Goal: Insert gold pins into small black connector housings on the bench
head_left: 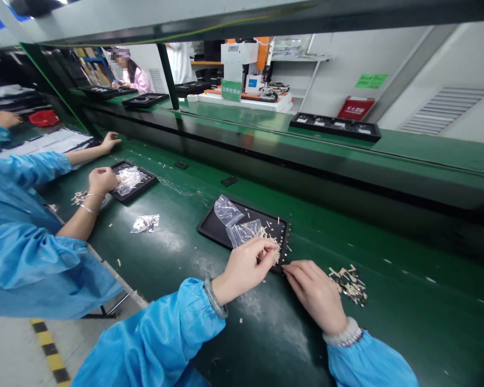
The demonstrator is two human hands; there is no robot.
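On the tabletop (419, 328) a tray (210, 226) holds plastic bags (227, 210), with loose strips (272, 235) at its right end; the left hand (248, 267) is over its near edge, the right hand (317, 295) at its near right corner, and a strip pile (350, 285) right of that. A packet (146, 223) lies left of the tray, a second tray (146, 185) farther left and behind; two flat pieces (228, 181) behind the first

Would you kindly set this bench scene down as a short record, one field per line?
left hand: over a black tray, by small pale pieces; grip unclear
right hand: at the tray's near right corner; anything pinched too small to tell
also in tray: clear plastic bags
beside right hand: mixed pale-and-dark pile
co-worker: one hand at a second tray
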